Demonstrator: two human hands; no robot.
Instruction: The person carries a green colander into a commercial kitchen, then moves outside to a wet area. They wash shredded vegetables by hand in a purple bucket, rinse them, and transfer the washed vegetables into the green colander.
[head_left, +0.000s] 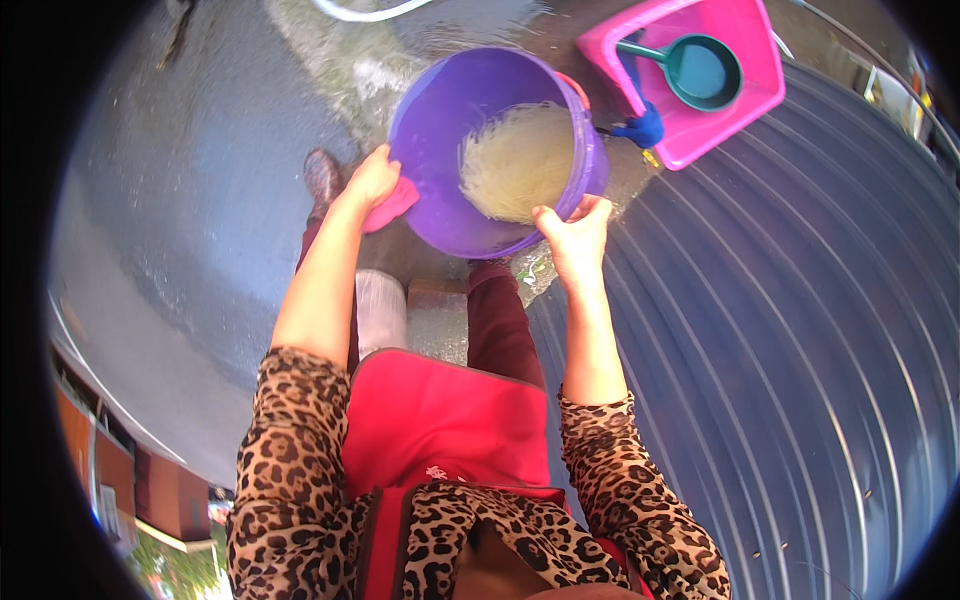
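A purple plastic bucket (431, 135) is tilted in front of me, with cloudy, pale yellowish liquid (517, 163) inside. My left hand (376, 178) grips the bucket's left rim, and a pink cloth (391, 206) hangs beneath that hand. On the right, my right hand (577, 229) pinches the near rim between thumb and fingers. A red-orange grip (574, 88) shows at the bucket's far right side.
A pink basin (727, 135) with a green dipper (703, 73) in it stands beyond the bucket at right, a blue glove-like item (643, 127) at its edge. Ribbed dark metal sheeting (787, 315) spans the right side. Wet pavement (225, 187) lies left; a whitish cylindrical object (380, 311) stands between my legs.
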